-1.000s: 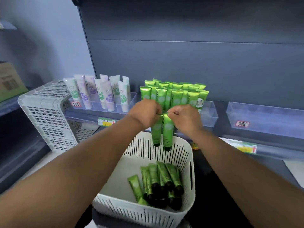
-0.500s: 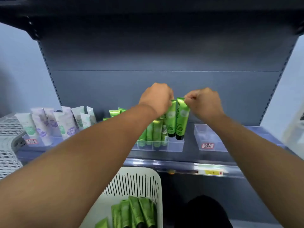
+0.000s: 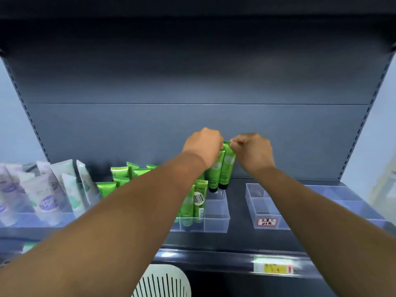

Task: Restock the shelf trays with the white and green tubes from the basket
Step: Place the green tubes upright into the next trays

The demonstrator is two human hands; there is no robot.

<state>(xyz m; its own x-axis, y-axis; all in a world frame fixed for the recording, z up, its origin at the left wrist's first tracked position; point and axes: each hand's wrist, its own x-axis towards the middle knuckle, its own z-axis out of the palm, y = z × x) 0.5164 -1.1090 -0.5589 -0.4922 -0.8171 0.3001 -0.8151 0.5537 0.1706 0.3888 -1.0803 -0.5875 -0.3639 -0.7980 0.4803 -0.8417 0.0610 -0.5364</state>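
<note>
Two green tubes hang pinched between left hand and, seemingly, right hand

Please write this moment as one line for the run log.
phase: placing | left hand: holds green tube | right hand: holds second green tube | position: both over back right slot of green tray | released: no

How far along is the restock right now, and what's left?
Done: white tubes fill the left tray, and green tubes fill most of the middle tray. In hand: left hand and right hand hold two green tubes over its empty right column. Left: seat them; basket contents unseen.
</note>
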